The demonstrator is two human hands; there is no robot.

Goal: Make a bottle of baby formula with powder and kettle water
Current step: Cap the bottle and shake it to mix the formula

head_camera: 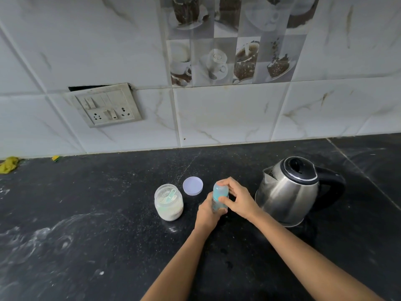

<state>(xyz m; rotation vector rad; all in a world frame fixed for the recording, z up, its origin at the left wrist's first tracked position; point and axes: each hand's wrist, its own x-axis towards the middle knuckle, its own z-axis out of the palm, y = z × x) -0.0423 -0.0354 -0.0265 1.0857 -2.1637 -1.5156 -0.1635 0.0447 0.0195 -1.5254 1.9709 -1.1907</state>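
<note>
A small blue baby bottle (219, 195) with its cap on stands upright on the black counter (86, 213). My left hand (207, 211) wraps its lower body. My right hand (236, 197) grips its upper part and cap from the right. To the left stands an open clear jar of white powder (168, 203) with a pale green scoop (171, 196) resting inside. The jar's pale purple lid (193, 185) lies flat behind it. A steel kettle (290, 192) with a black lid and handle stands to the right, close to my right hand.
The tiled wall (217, 118) rises behind the counter, with a switch and socket plate (106, 105) at left. A yellow cloth (8, 164) lies at the far left by the wall. White powdery smears mark the counter's left front.
</note>
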